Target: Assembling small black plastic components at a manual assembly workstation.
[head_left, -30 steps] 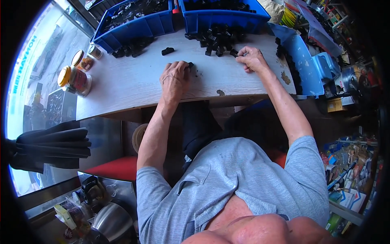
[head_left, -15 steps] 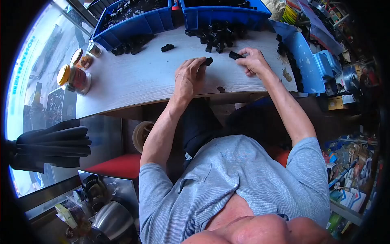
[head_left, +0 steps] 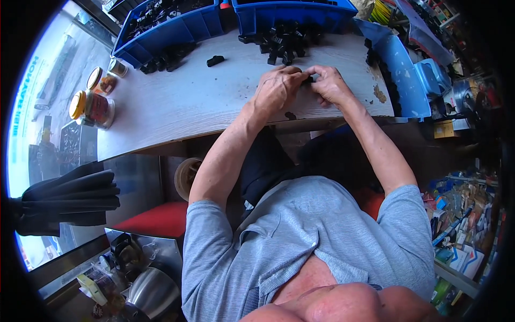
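Observation:
My left hand (head_left: 279,87) and my right hand (head_left: 329,85) meet above the front part of the white table. Fingers of both are closed round small black plastic parts (head_left: 309,80), which show only as a dark bit between the fingertips. Whether the two parts are joined cannot be made out. Beyond my hands lies a pile of similar black plastic pieces (head_left: 283,44). One single black piece (head_left: 215,60) rests to the left of that pile, and a further cluster of black pieces (head_left: 166,60) lies against the left bin.
Two blue bins, left (head_left: 166,35) and right (head_left: 295,20), stand along the far edge. A light blue tray (head_left: 406,80) is at the right end. Lidded jars (head_left: 92,109) stand at the left, by the window. The table's front edge (head_left: 177,140) runs before me.
My left hand has moved right and my right hand slightly left, so their fingertips now meet. Half a second ago they were apart, each holding a black part.

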Demonstrator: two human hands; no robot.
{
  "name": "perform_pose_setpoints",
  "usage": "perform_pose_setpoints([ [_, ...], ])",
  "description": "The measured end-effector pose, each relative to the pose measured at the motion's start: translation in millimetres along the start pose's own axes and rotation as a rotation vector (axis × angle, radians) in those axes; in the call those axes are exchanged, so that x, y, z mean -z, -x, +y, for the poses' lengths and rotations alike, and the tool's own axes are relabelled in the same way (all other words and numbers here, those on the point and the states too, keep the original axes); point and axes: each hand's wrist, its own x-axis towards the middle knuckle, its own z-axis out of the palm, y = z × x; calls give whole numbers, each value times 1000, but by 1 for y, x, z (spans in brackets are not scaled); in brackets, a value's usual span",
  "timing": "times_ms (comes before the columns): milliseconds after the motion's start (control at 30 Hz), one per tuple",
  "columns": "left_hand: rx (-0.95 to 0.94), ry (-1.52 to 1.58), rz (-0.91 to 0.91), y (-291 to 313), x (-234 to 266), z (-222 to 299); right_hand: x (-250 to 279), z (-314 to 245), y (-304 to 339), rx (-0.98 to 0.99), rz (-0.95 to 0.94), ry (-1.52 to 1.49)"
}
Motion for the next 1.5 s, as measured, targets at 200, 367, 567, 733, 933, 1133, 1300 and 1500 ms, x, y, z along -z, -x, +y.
perform_pose_setpoints([
  [200,34,-252,-121,15,4,10,1,4,-1,15,1,-1],
  [367,49,-244,-57,20,3,16,2,6,-1,18,14,30],
  [567,315,-452,479,35,48,-53,11,6,1,-100,-4,-200],
  [733,643,-638,124,48,78,-107,54,25,-13,-111,173,-389],
  [933,608,-534,206,49,75,-103,89,40,-28,-128,620,-494],
  [1133,530,-501,341,52,68,-99,37,8,-24,-64,265,-401],
  [1300,430,-492,185,51,64,-90,-7,-19,-39,-22,143,-226],
  [1500,443,-467,204,46,60,-88,-25,-23,-56,-27,241,-18],
])
